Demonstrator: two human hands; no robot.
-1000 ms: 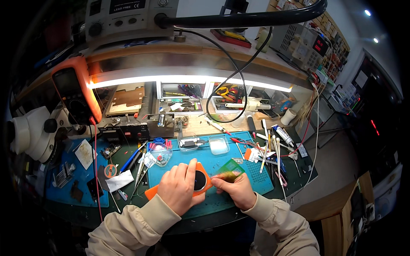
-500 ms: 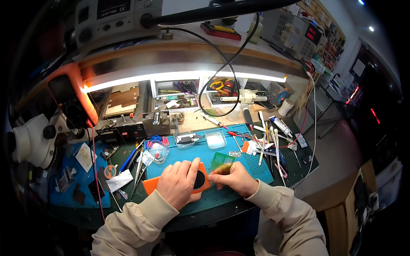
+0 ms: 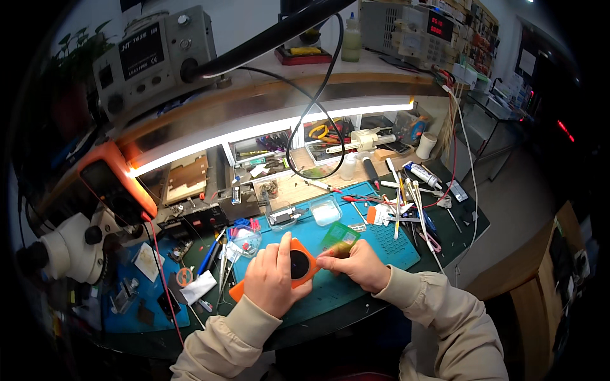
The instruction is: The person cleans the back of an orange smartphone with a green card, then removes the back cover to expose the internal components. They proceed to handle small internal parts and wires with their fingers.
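My left hand (image 3: 272, 284) is wrapped over an orange phone-like device (image 3: 300, 264) with a large round black area on its upward face. The device lies tilted above the blue work mat (image 3: 318, 303), and my palm and fingers hide much of it. Between thumb and fingers, my right hand (image 3: 359, 267) pinches a thin green see-through card (image 3: 339, 237). That hand is at the device's right end, its thumb tip close against the orange edge. Whether the card itself touches the edge I cannot make out.
Beyond my hands stand small clear boxes (image 3: 325, 211). Tweezers, brushes and pens (image 3: 413, 206) crowd the right, with a tube (image 3: 422, 174) behind. At left are a microscope (image 3: 67, 251) and an orange multimeter (image 3: 117, 184). A black cable (image 3: 330, 70) loops overhead.
The whole view has shifted, so the bench appears farther right and more of the back shelf shows. Both hands keep their grips, the right thumb staying by the device's end.
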